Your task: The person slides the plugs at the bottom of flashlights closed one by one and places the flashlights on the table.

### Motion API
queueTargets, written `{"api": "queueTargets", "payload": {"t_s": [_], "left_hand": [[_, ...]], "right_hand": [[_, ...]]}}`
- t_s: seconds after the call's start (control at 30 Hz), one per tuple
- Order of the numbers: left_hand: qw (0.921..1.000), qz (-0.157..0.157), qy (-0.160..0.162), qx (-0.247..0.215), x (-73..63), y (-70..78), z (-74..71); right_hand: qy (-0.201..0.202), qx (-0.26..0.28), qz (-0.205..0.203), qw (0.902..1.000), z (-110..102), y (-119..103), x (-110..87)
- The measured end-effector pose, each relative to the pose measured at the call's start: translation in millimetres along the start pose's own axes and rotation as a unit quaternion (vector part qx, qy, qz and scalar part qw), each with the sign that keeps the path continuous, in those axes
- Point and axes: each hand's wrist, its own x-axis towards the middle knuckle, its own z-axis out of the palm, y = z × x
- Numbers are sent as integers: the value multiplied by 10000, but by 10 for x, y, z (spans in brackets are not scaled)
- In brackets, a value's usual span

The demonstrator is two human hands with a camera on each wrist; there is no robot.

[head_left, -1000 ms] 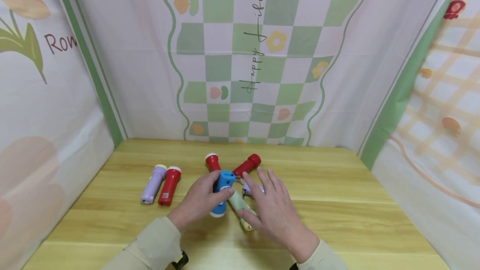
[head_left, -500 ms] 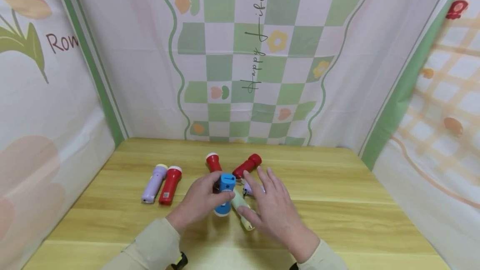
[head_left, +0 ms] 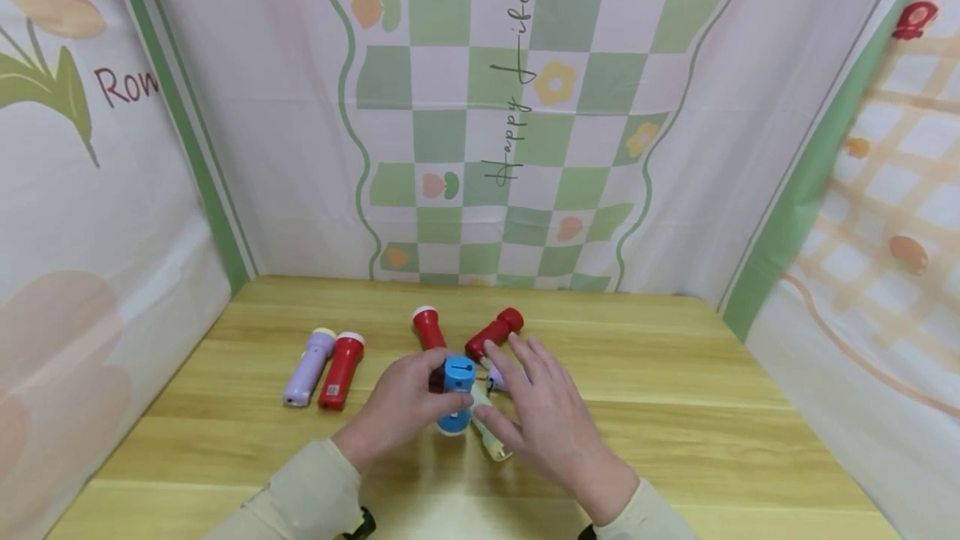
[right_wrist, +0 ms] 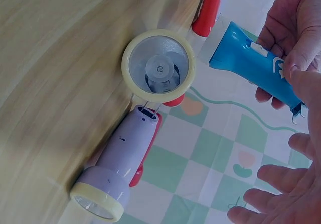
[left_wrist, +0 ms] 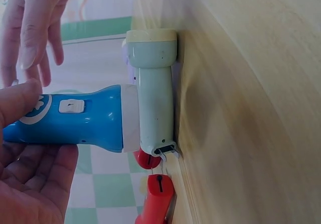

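My left hand (head_left: 397, 402) grips a blue flashlight (head_left: 458, 373) round its body, thumb on the near side. Its tail points up and its white-rimmed head points down. In the left wrist view that white head overlaps a pale green flashlight (left_wrist: 155, 98) lying on the table; whether they touch I cannot tell. My right hand (head_left: 551, 419) hovers to the right with spread fingers, holding nothing. Beneath it, partly hidden, lies a purple flashlight (right_wrist: 125, 143) with a cream rim. Behind the hands are two red flashlights, one at left (head_left: 427, 327) and one at right (head_left: 495, 333).
At the left of the wooden table (head_left: 637, 373), a purple flashlight (head_left: 307, 369) and a red flashlight (head_left: 341, 371) lie side by side. Printed cloth (head_left: 292, 190) hangs behind the table and along both sides.
The blue flashlight has shifted a little right in my left hand and now stands more upright. My right hand has hardly moved.
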Motion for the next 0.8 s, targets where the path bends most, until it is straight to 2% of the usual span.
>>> {"api": "queueTargets", "payload": {"t_s": [0.17,0.43,0.8], "left_hand": [[9996,208,62,180,-19,39,11],[9985,420,144,315,-51,72,35],[9967,654,155,446,-61,83,78]], "right_hand": [[192,74,-116,9997,-2,-3,15],[171,154,-91,9997,-11,-14,17],[779,358,-566,9947,8,-1,21]]}}
